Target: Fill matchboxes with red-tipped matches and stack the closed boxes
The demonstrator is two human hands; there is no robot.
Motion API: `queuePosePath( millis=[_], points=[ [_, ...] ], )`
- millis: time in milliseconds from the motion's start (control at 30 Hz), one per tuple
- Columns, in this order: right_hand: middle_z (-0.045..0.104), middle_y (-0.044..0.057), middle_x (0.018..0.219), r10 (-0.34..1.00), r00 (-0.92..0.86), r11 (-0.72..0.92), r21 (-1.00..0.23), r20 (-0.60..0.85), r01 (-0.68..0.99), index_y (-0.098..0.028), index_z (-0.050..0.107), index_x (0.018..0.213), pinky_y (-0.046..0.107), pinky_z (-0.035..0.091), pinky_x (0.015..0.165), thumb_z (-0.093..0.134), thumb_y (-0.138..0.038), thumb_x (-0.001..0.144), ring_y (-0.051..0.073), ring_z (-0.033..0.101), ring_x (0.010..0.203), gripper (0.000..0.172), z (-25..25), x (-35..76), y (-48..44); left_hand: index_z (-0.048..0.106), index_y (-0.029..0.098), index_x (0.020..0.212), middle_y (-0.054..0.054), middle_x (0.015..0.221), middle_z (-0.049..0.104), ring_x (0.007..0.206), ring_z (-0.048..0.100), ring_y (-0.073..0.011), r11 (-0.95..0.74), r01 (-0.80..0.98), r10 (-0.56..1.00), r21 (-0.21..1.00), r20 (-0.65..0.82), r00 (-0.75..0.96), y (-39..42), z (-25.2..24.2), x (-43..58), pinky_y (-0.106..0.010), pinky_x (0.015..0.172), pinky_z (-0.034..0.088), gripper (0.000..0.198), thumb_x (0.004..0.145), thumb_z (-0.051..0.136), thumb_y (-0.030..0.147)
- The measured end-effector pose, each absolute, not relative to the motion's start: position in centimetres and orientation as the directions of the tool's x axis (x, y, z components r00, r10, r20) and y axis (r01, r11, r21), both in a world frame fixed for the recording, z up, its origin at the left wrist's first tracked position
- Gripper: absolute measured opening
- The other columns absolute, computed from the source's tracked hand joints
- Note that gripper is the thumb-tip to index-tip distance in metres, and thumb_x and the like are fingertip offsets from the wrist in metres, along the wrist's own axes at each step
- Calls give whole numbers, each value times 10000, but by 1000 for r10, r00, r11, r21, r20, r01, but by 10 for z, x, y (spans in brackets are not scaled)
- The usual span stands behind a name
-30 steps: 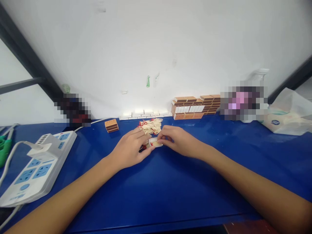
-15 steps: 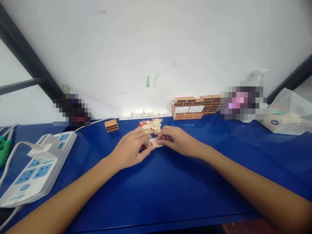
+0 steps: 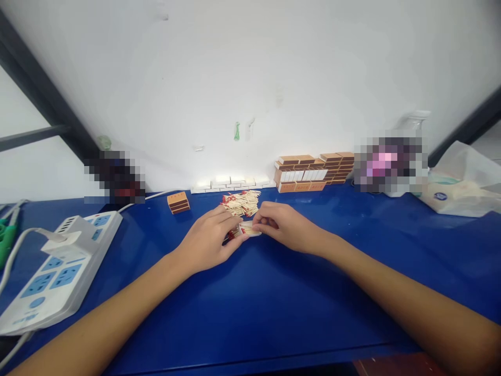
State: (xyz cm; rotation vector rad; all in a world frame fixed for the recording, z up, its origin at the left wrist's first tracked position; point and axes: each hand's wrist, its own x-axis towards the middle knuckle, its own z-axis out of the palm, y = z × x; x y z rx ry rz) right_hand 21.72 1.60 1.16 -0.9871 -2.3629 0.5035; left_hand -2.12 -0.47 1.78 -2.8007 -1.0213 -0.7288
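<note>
A small white matchbox tray with red-tipped matches lying in it is between my hands. My left hand is closed on its left end, thumb in front and fingers behind. The thumb and fingertips of my right hand are pinched over the right end, at the matches in the tray; their tips partly hide what they hold. Just behind the tray lies a loose pile of matches. More red match heads show under my left palm.
White trays stand in low rows along the wall, beside a stack of brown matchboxes. A small matchbox block sits left of the pile. A power strip lies at left, a tissue pack at right, on the blue table.
Both hands stay almost in place at the tray. The right fingertips shift very slightly over the matches, and the view moves a little.
</note>
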Motion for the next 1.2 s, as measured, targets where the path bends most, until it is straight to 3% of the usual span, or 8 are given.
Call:
queuePosePath(
  millis=[133, 233, 367, 467, 567, 800, 1067, 1200],
  points=[
    [649, 34, 862, 701, -621, 707, -463, 351, 536, -203, 717, 908, 282, 427, 678, 613, -305, 982, 148, 566, 737, 163, 30, 230, 23, 706, 155, 1058, -59, 850, 678, 836, 560, -228, -785, 613, 578, 90, 466, 670, -6, 19, -21, -388, 782, 503, 280, 1022, 564, 393],
    [672, 55, 848, 709, -456, 658, -272, 538, 703, -203, 716, 882, 319, 430, 698, 601, -320, 967, 179, 572, 740, 185, 54, 277, 46, 709, 150, 1047, -55, 833, 675, 830, 563, -225, -785, 612, 580, 94, 458, 674, -7, 20, -21, -386, 788, 508, 279, 1020, 569, 390],
    [687, 165, 999, 572, -12, 141, -84, 820, 986, -152, 742, 1047, 412, 412, 879, 637, -302, 929, 289, 560, 1017, 217, 71, 378, 83, 713, 153, 1051, -55, 819, 672, 827, 574, -225, -791, 605, 571, 90, 463, 678, -9, 19, -22, -395, 814, 519, 295, 1027, 554, 400],
    [631, 265, 1214, 536, 178, -217, -69, 825, 974, -111, 692, 1267, 480, 355, 922, 677, -330, 917, 361, 466, 1213, 413, 62, 444, 96, 715, 156, 1051, -71, 853, 693, 858, 600, -237, -793, 604, 562, 75, 472, 679, -8, 18, -22, -411, 840, 527, 294, 1027, 550, 398],
    [565, 302, 1325, 539, 246, -351, -51, 806, 935, -84, 629, 1366, 483, 307, 879, 724, -412, 895, 386, 396, 1252, 582, 44, 480, 98, 713, 159, 1055, -78, 889, 708, 894, 619, -243, -796, 601, 559, 73, 470, 683, -6, 16, -23, -418, 867, 531, 299, 1030, 543, 404],
    [520, 345, 1347, 552, 288, -446, -14, 782, 895, -52, 509, 1456, 466, 255, 819, 751, -527, 859, 359, 329, 1256, 800, 21, 495, 106, 710, 163, 1076, -81, 922, 718, 916, 617, -245, -794, 603, 566, 77, 455, 687, -6, 15, -22, -414, 881, 532, 285, 1028, 547, 392],
    [555, 311, 1343, 466, 355, -401, -165, 810, 901, -52, 585, 1411, 513, 294, 864, 691, -231, 914, 367, 389, 1267, 538, 22, 502, 113, 704, 154, 1064, -80, 911, 711, 906, 603, -242, -800, 596, 557, 65, 450, 698, -6, 16, -22, -406, 874, 525, 289, 1031, 544, 392],
    [560, 321, 1305, 337, 244, -208, -181, 909, 961, -48, 605, 1369, 548, 337, 957, 618, -134, 884, 405, 450, 1260, 492, 39, 464, 108, 701, 157, 1070, -89, 950, 723, 930, 616, -246, -803, 593, 553, 63, 452, 700, -6, 15, -22, -415, 885, 525, 299, 1039, 528, 399]
  ],
)
